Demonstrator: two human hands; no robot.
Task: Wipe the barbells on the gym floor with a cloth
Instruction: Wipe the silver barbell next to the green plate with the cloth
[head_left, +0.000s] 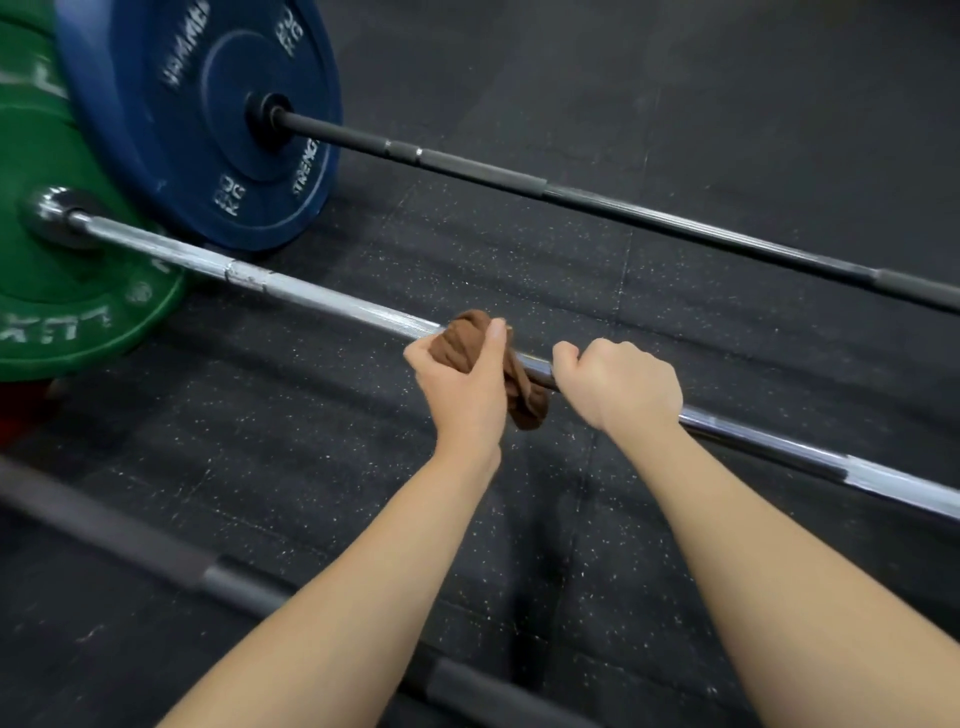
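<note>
Head view shows the wiping step under way: the left hand (467, 379) clenches a brown cloth (529, 402) around the chrome barbell (322, 299), which lies on the gym floor (467, 249). The right hand (623, 384) grips the bar just beside the cloth, steadying it. Next, I judge, the cloth must slide along the shaft, then go to the black barbell (519, 182) behind. The blue plate (171, 140) seems to read "HAMMER", "STRENG…" and "20 KG". The lettering on the green plate (78, 291) is too blurred to read.
</note>
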